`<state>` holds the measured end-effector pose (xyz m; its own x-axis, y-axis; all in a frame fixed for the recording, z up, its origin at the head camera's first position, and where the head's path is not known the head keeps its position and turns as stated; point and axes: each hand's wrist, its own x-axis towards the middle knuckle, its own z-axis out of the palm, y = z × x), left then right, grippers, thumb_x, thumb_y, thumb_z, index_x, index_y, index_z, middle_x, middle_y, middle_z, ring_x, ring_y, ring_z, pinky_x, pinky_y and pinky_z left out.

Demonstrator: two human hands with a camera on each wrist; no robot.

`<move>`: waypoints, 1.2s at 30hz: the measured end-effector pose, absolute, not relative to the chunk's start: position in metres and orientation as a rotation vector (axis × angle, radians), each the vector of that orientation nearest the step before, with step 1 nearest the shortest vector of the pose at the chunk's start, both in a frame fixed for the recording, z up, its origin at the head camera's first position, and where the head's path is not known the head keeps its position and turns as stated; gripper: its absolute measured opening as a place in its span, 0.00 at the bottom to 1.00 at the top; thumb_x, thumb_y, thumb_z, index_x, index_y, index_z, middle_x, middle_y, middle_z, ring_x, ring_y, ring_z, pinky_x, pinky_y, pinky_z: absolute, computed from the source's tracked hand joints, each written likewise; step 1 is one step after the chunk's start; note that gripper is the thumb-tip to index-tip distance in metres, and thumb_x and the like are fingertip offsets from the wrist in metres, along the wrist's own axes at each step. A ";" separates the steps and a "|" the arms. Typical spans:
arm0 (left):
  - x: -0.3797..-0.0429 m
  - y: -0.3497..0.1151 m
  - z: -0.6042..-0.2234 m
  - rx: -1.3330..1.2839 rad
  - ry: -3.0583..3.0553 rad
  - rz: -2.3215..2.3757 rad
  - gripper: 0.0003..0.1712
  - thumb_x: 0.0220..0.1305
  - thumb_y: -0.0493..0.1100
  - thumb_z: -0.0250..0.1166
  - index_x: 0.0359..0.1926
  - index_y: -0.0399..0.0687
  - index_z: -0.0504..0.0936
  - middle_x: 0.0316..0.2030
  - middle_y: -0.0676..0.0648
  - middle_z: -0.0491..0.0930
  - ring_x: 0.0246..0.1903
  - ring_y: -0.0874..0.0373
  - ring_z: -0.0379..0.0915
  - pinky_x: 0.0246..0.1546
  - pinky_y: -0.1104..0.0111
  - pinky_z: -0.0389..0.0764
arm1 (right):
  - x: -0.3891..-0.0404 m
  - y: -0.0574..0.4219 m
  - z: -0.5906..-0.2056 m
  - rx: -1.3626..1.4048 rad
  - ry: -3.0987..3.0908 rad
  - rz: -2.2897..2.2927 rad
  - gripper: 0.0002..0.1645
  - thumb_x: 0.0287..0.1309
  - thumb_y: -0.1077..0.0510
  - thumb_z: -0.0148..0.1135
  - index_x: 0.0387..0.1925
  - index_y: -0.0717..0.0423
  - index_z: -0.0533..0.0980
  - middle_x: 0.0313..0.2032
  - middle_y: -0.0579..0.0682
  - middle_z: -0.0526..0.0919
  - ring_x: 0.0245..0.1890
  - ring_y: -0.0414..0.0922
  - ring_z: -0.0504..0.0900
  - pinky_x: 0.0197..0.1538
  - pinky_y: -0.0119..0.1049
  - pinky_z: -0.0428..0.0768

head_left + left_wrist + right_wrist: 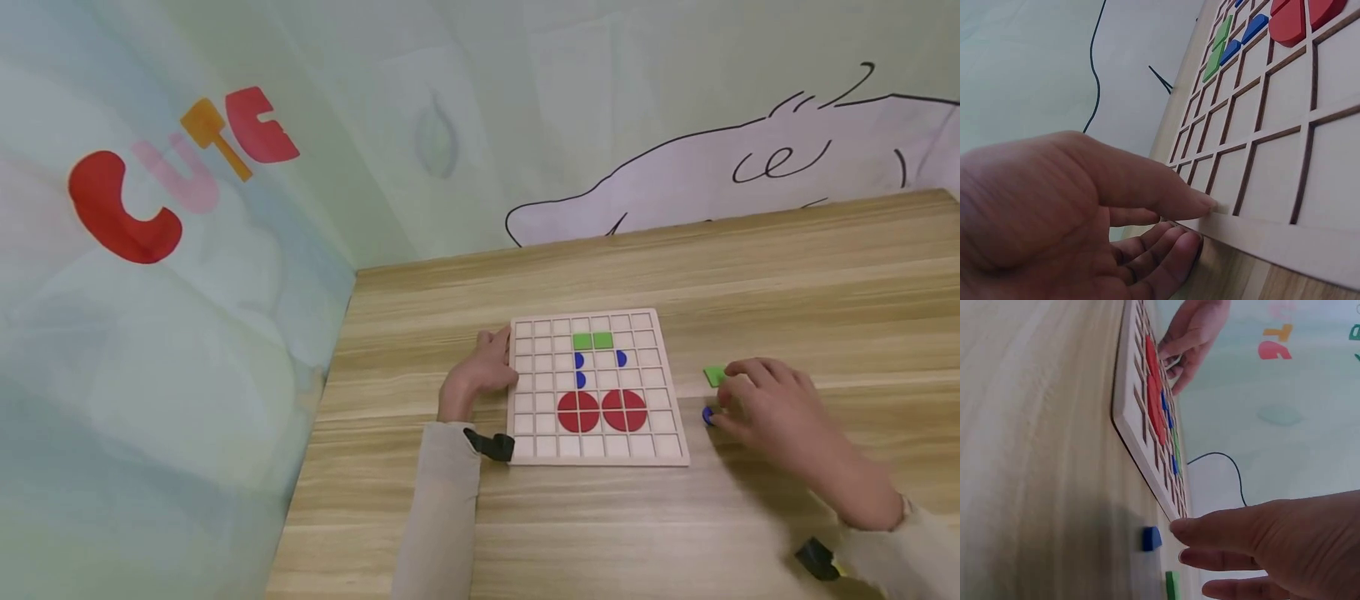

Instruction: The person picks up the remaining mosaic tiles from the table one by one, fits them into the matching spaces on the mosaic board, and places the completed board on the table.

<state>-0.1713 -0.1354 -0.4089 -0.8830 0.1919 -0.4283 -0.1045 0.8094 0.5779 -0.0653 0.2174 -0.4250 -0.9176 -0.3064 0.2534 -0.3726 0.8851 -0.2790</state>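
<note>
A pale wooden grid board (543, 452) lies on the table. My left hand (483, 367) holds its left edge, the thumb (1191, 200) on the rim and the other fingers curled low against the side. Set in the grid are green squares (582, 341), blue half-round pieces (581, 380) and two red circles (578, 412) made of quarter pieces. To the right of the board, my right hand (783, 417) hovers with loosely bent fingers over a loose blue piece (1151, 539) and a green square (714, 377). In the right wrist view, its thumb looks apart from the blue piece.
The wood-grain table (420, 308) meets a printed cloth wall (465, 167) at the back and another at the left. A dark strap (491, 446) on the left wrist reaches the board's lower left corner. Another dark strap piece (817, 558) sits at the right wrist.
</note>
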 end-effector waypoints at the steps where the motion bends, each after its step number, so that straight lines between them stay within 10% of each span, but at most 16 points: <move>1: -0.171 -0.135 -0.409 0.064 2.515 0.845 0.50 0.54 0.32 0.57 0.76 0.50 0.45 0.60 0.41 0.54 0.51 0.47 0.59 0.47 0.62 0.64 | -0.065 0.216 -0.426 0.512 -2.863 0.477 0.12 0.39 0.56 0.75 0.20 0.48 0.77 0.46 0.62 0.78 0.52 0.64 0.68 0.50 0.64 0.63; 36: -0.171 -0.135 -0.409 0.052 2.515 0.843 0.51 0.53 0.31 0.58 0.76 0.49 0.45 0.59 0.41 0.55 0.51 0.49 0.59 0.46 0.64 0.65 | -0.061 0.200 -0.434 0.425 -2.750 0.387 0.05 0.38 0.62 0.69 0.16 0.55 0.79 0.40 0.63 0.80 0.51 0.64 0.70 0.52 0.63 0.61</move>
